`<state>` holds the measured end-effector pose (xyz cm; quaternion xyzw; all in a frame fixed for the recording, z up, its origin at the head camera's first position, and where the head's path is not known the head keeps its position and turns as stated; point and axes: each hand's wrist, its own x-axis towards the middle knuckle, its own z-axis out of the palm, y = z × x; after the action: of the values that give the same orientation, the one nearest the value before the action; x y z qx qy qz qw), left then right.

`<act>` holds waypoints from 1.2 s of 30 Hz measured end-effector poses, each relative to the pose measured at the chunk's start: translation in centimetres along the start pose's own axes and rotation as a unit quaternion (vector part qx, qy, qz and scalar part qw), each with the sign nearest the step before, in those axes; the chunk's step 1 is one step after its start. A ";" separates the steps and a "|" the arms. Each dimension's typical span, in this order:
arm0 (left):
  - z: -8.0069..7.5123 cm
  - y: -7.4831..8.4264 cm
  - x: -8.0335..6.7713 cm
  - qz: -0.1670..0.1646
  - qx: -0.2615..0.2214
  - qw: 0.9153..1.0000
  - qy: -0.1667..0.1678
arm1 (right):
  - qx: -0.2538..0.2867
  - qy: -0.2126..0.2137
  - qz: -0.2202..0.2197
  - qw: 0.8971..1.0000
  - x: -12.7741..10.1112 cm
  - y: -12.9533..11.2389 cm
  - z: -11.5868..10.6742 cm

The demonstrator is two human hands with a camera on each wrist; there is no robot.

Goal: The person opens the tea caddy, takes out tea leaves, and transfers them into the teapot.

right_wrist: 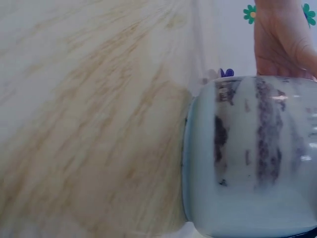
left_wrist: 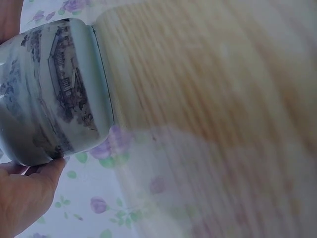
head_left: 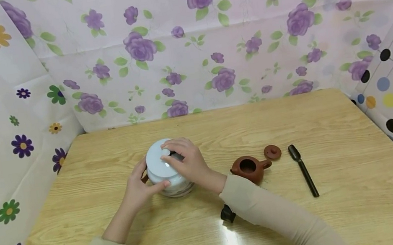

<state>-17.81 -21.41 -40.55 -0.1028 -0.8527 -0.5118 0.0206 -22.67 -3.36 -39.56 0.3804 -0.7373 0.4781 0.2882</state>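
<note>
Both hands curled round lidded pale-blue jar (head_left: pixel 167 173): left hand (head_left: pixel 138 188) on side, right hand (head_left: pixel 187 163) on lid (head_left: pixel 158 160); contents hidden.

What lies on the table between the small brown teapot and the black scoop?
In the head view, the teapot's loose brown lid lies between the teapot and the black scoop, toward their far ends, apart from both.

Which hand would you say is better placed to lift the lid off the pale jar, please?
Right: the right hand already rests on the lid, while the left hand steadies the jar at its side.
</note>
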 end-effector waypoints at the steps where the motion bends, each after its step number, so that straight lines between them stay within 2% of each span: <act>1: 0.0 0.0 0.0 0.001 -0.001 1.000 0.001 | 0.006 -0.007 0.010 1.000 0.1 -0.1 -0.1; 5: 0.0 -0.1 0.0 0.006 -0.007 1.000 0.002 | 0.031 -0.048 0.067 0.996 0.7 -0.6 -0.9; 9: 0.1 0.0 0.1 0.004 -0.007 1.000 -0.001 | 0.064 -0.086 0.150 0.983 1.3 -1.0 -1.6; 12: 0.1 -0.1 0.0 0.001 -0.011 1.000 0.000 | 0.084 -0.097 0.189 0.974 1.6 -1.0 -1.7; 16: 0.2 -0.1 -0.3 -0.007 -0.016 1.000 0.003 | 0.097 -0.101 0.209 0.968 1.8 -0.9 -1.8; 21: 0.2 0.1 -0.2 -0.012 -0.007 1.000 0.003 | 0.109 -0.082 0.236 0.962 2.5 -1.1 -2.5; 29: 0.1 -0.2 0.0 -0.006 -0.010 1.000 0.002 | 0.078 -0.089 0.240 0.964 3.2 -0.5 -3.9; 36: 0.2 -0.2 0.1 -0.010 -0.001 1.000 0.009 | 0.076 -0.081 0.265 0.958 3.7 0.4 -5.3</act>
<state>-17.91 -21.30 -40.80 -0.0896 -0.8530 -0.5136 0.0229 -24.68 0.54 -34.86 0.2297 -0.7939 0.5598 0.0605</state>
